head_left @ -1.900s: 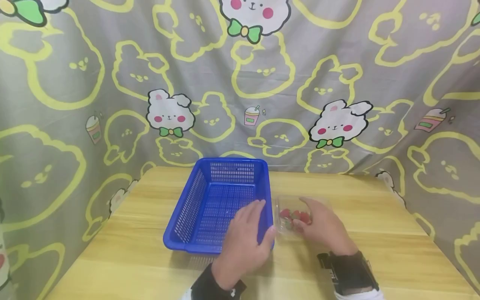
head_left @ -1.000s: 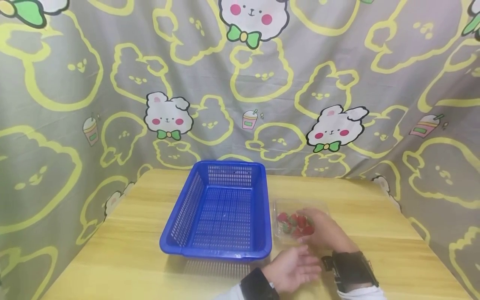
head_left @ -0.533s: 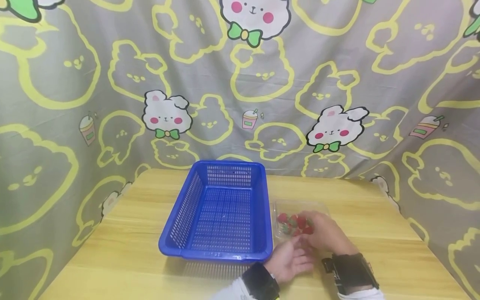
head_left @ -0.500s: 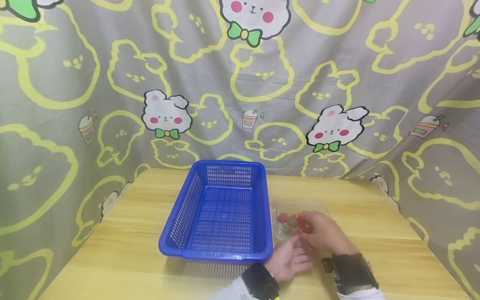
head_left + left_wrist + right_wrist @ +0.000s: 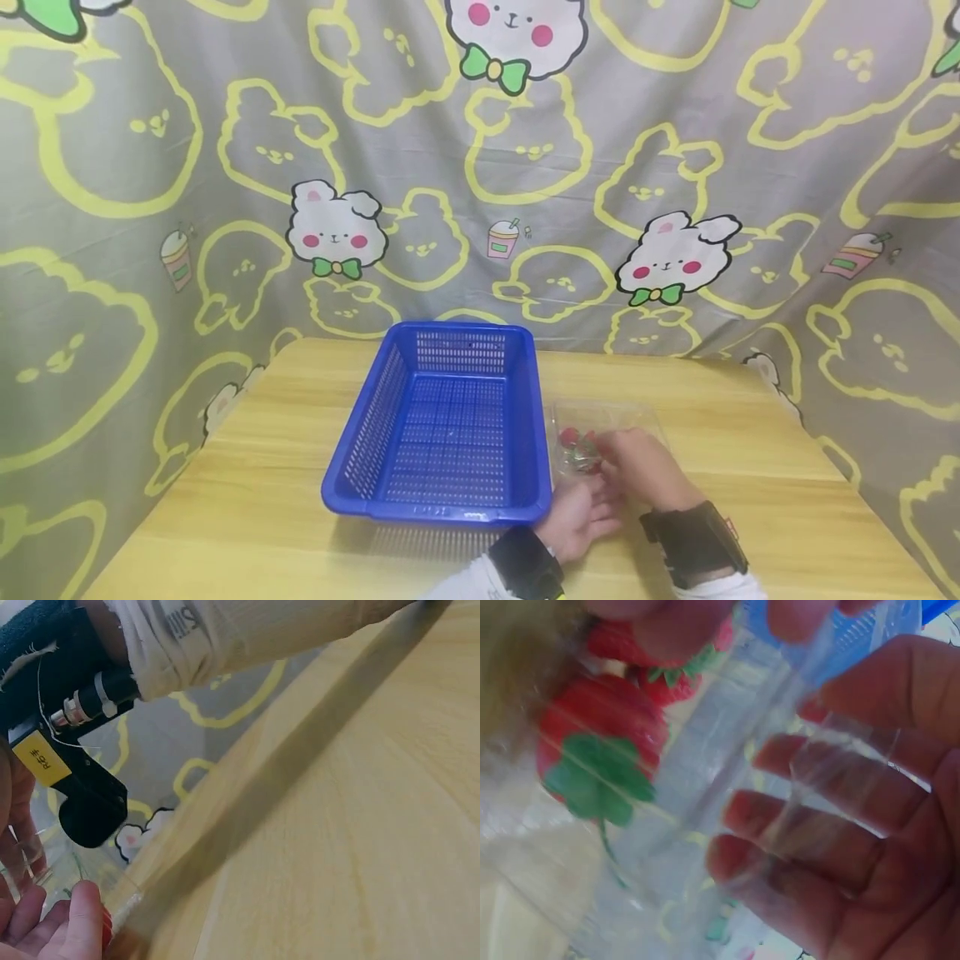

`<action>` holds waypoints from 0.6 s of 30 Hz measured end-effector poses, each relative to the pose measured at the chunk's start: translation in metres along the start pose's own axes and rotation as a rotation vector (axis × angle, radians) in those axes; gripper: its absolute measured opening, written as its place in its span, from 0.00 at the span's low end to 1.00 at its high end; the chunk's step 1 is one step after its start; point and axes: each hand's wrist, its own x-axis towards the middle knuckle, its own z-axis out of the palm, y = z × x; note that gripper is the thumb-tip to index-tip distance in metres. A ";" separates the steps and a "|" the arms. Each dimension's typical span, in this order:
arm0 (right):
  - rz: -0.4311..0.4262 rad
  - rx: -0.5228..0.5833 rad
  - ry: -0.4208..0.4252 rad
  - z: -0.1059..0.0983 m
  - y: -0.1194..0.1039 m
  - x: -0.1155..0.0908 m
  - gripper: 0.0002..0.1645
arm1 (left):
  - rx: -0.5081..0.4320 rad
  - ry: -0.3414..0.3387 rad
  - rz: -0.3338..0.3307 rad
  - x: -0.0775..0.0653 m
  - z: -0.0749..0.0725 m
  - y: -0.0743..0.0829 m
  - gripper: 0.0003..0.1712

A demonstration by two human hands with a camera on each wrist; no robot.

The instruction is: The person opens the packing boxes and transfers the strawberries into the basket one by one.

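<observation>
A clear plastic box [image 5: 626, 411] with several red strawberries [image 5: 570, 436] lies right of the blue basket. My right hand [image 5: 642, 467] reaches into it from the right, its fingers bent down among the fruit. One strawberry [image 5: 600, 712] with a green leafy cap shows large in the right wrist view; right fingertips overlap another strawberry [image 5: 611, 645] behind it. I cannot tell whether they grip it. My left hand [image 5: 576, 521], palm up, touches the box's near side with loosely extended fingers. Through clear plastic, those left fingers [image 5: 810, 825] also show in the right wrist view.
A blue slotted basket [image 5: 352, 450] stands at the table's middle, its right rim close to the box. Beneath is a pale wooden table [image 5: 225, 517]. A patterned grey curtain [image 5: 427, 150] hangs behind and along both sides. Black straps with cameras sit on both wrists.
My left hand has left the basket's right rim and turned palm up at the box's near side. The right hand has shifted slightly left over the strawberries, hiding more of them.
</observation>
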 end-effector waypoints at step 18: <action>-0.055 -0.251 0.055 -0.068 0.006 0.045 0.21 | -0.030 0.023 -0.037 -0.001 0.001 -0.003 0.19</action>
